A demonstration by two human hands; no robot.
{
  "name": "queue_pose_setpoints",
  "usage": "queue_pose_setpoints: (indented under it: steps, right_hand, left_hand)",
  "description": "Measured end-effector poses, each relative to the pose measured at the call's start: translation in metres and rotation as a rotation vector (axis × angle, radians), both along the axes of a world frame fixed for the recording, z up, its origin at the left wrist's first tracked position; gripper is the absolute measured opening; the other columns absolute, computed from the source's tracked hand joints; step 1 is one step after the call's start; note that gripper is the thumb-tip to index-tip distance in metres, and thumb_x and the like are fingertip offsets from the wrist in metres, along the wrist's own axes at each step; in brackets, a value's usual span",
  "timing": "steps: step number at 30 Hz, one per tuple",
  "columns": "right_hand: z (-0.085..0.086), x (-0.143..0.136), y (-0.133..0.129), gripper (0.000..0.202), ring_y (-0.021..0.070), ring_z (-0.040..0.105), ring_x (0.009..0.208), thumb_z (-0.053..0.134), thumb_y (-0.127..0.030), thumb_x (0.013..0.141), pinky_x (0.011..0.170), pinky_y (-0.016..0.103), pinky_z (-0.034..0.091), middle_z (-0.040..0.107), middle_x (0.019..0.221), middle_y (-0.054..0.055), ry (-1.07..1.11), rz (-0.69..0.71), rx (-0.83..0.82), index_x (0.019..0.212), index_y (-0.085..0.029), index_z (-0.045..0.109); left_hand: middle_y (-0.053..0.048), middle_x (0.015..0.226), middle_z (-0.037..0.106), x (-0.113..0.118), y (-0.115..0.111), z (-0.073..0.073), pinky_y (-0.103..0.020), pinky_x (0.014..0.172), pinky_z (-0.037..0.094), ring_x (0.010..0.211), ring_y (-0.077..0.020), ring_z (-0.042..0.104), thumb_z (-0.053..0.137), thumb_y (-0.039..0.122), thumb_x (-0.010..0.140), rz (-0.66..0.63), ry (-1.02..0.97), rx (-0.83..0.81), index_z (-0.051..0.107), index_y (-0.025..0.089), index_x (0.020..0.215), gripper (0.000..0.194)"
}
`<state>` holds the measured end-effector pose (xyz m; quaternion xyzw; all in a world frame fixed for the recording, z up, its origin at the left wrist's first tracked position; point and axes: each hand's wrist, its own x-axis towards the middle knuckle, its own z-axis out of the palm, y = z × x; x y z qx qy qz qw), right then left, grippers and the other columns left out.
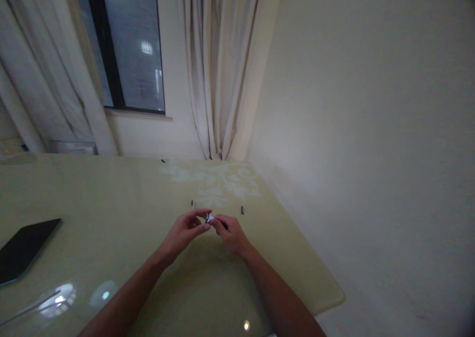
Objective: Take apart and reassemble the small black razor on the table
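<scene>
So both the left hand (188, 229) and right hand (229, 232) are pinching a small shiny piece (209, 218), dark tablet (27, 248) at about 9 o'clock on the table (297, 277).

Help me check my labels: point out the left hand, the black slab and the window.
Left hand (183, 232), head view: back of the hand.
Black slab (26, 249), head view: its flat top.
Window (131, 70), head view: glass pane.
</scene>
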<state>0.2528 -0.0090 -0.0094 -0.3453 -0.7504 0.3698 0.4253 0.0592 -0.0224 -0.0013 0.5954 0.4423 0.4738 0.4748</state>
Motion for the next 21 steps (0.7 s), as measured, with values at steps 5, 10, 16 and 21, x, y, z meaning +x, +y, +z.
queue_pose_setpoints:
  steps: [5, 10, 16, 21]
  right_hand:
    - [0.0007, 0.0005, -0.001, 0.04, 0.0117, 0.04, 0.062, 0.052, -0.047, 0.102, 0.059, 0.025, 0.029, 0.045, 0.065, -0.003, -0.012, 0.027, 0.014, 0.078, -0.017, 0.063]
    - [0.0029, 0.0016, 0.0001, 0.042, 0.0115, 0.039, 0.06, 0.051, -0.049, 0.101, 0.058, 0.025, 0.029, 0.045, 0.064, -0.003, -0.002, 0.023, -0.003, 0.078, -0.017, 0.064]
    - [0.002, 0.0002, 0.0003, 0.047, 0.0113, 0.038, 0.058, 0.051, -0.053, 0.1, 0.057, 0.026, 0.029, 0.043, 0.062, -0.003, 0.05, -0.012, -0.033, 0.07, -0.018, 0.056]
    - [0.0, 0.0018, 0.0025, 0.048, 0.0113, 0.036, 0.058, 0.051, -0.056, 0.1, 0.056, 0.025, 0.028, 0.041, 0.062, -0.004, 0.02, 0.014, -0.036, 0.073, -0.017, 0.061]
  left_hand:
    - [0.005, 0.065, 0.051, 0.0004, 0.0028, -0.0049, -0.024, 0.059, 0.034, 0.061, -0.0119, 0.045, 0.086, 0.045, 0.068, 0.033, 0.007, 0.019, 0.076, 0.017, 0.115, 0.055]
    - [0.004, 0.069, 0.055, 0.001, 0.0031, -0.0067, -0.024, 0.059, 0.036, 0.062, -0.0117, 0.048, 0.086, 0.046, 0.068, 0.004, -0.01, -0.007, 0.074, 0.019, 0.119, 0.059]
    - [0.003, 0.07, 0.053, 0.0011, -0.0005, -0.0002, -0.025, 0.061, 0.035, 0.064, -0.0125, 0.047, 0.082, 0.049, 0.074, 0.001, 0.002, 0.009, 0.075, 0.019, 0.119, 0.056]
    - [0.005, 0.068, 0.049, 0.0008, 0.0019, -0.0043, -0.024, 0.06, 0.033, 0.062, -0.0117, 0.044, 0.082, 0.05, 0.072, -0.01, 0.025, 0.003, 0.074, 0.018, 0.121, 0.059]
